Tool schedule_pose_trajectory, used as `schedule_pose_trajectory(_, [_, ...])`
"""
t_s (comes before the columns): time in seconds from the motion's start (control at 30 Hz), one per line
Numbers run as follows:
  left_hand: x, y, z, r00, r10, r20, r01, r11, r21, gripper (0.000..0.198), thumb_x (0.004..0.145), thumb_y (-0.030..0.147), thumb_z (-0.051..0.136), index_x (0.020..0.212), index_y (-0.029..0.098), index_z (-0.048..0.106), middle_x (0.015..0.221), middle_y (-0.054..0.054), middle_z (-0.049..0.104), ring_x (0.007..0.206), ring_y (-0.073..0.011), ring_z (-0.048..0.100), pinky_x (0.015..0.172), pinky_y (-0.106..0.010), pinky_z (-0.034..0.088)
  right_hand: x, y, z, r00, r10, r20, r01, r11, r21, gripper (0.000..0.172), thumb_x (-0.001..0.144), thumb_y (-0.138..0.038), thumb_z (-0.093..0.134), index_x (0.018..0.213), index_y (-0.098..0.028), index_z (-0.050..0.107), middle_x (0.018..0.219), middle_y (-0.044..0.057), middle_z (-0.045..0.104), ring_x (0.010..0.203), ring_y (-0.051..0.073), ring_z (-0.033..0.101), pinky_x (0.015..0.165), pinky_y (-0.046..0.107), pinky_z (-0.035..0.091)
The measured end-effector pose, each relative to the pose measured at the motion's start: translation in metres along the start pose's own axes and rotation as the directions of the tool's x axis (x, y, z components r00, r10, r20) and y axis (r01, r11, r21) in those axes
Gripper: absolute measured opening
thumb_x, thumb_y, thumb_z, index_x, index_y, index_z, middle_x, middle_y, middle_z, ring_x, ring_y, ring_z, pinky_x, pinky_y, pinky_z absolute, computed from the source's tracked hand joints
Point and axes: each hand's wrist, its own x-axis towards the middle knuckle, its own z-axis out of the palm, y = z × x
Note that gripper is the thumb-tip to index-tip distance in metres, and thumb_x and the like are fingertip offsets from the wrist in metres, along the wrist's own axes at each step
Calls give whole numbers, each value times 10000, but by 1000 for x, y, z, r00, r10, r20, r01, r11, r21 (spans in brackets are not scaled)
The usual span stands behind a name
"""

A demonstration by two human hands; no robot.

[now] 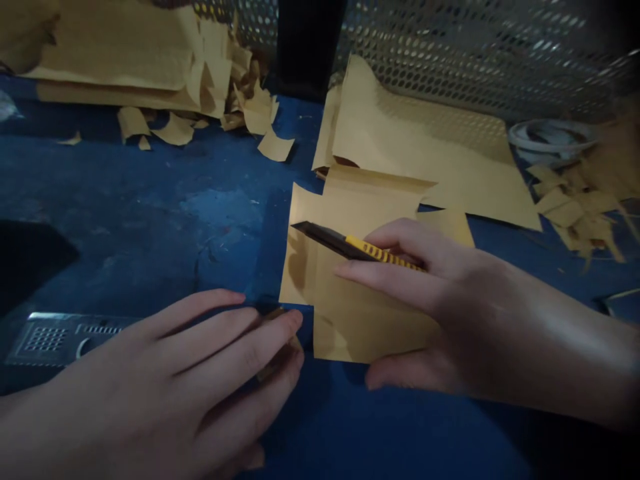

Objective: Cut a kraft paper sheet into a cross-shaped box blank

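My right hand (pixel 440 307) has a utility knife (pixel 360 250) with a yellow ridged body held between two fingers. Its dark blade points left over a cut piece of brown paper (pixel 370 213) with side flaps. The thumb reaches down by the lower edge of that paper, and the hand covers its right part. My left hand (pixel 215 380) hovers at lower left, fingers stretched and slightly apart. A small brown paper scrap (pixel 271 367) shows beneath its fingertips; whether they grip it is hidden.
Stacked brown paper (pixel 115 53) and curled scraps (pixel 175 128) lie at back left. Another folded sheet (pixel 430 140) rests before a perforated metal basket (pixel 475 60). A white ring (pixel 555 137) and paper strips (pixel 575 207) are at right. A perforated metal plate (pixel 50 337) lies left on the blue table.
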Motion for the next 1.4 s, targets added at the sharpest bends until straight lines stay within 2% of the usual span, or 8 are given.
schedule_pose_trajectory(0.17, [9, -2, -3, 996, 71, 50, -74, 995, 66, 357, 1049, 508, 628, 1330, 293, 679, 1637, -123, 562, 1533, -352, 504, 1175, -590, 585, -3, -3, -6, 1000, 3, 7, -4, 999, 45, 983, 702, -675, 1010, 1487, -244, 605, 1425, 157, 620, 910, 309, 795, 660, 414, 683])
schedule_pose_trajectory(0.3, [13, -3, -6, 993, 118, 29, -119, 992, 38, 275, 1051, 379, 618, 1269, 227, 685, 1448, -144, 684, 1379, -329, 622, 1153, -575, 614, -2, -7, -10, 998, -9, 66, 0, 991, 134, 600, 863, -494, 930, 1336, -211, 694, 1377, 168, 620, 949, 298, 753, 744, 432, 661])
schedule_pose_trajectory(0.5, [17, 0, -12, 986, 131, -102, -127, 991, 44, 266, 1086, 231, 560, 1271, 115, 712, 1247, -137, 790, 1133, -285, 780, 965, -420, 709, 9, -23, -18, 990, 2, 142, -21, 991, 131, 58, 985, -231, 708, 995, -218, 764, 1009, 58, 628, 774, 181, 655, 633, 295, 485])
schedule_pose_trajectory(0.73, [17, -18, -17, 946, 122, -299, -128, 992, 2, 96, 1094, 232, 659, 1122, 150, 702, 1156, -59, 758, 913, -139, 751, 762, -268, 663, -5, -58, -20, 991, 130, 43, -128, 991, -34, 65, 1010, -172, 720, 966, -196, 761, 1027, 39, 701, 784, 153, 648, 672, 283, 529])
schedule_pose_trajectory(0.93, [16, -68, -27, 837, -217, -502, 245, 969, -9, 278, 1076, 414, 716, 1230, 184, 711, 1247, -79, 731, 1082, -211, 732, 943, -411, 660, -47, -91, -10, 977, 212, -29, -214, 973, -91, 166, 1083, -320, 731, 1170, -179, 724, 1163, 54, 739, 878, 163, 715, 755, 327, 647])
schedule_pose_trajectory(1.07, [24, -90, -29, 806, -340, -485, 387, 922, -4, 386, 1064, 447, 726, 1340, 181, 681, 1354, -105, 703, 1194, -257, 715, 1032, -493, 636, -59, -127, -1, 994, 108, -13, -108, 994, -20, 237, 1076, -385, 741, 1198, -183, 726, 1190, 64, 743, 894, 173, 724, 765, 341, 654])
schedule_pose_trajectory(1.23, [25, -51, -43, 866, -315, -388, 365, 929, 60, 431, 1063, 448, 723, 1407, 196, 658, 1484, -125, 647, 1326, -300, 665, 1126, -558, 588, -66, -112, -14, 970, 180, -166, -172, 983, 64, 313, 1079, -402, 736, 1310, -193, 713, 1338, 97, 724, 1118, 246, 740, 942, 454, 662])
schedule_pose_trajectory(1.4, [34, 23, -27, 988, -147, -42, 150, 985, 89, 452, 1059, 462, 727, 1428, 210, 654, 1497, -126, 646, 1318, -293, 671, 1123, -549, 594, -95, -23, -28, 799, 513, -313, -518, 852, 74, 330, 1089, -412, 723, 1345, -204, 704, 1347, 100, 726, 1111, 245, 742, 956, 463, 659])
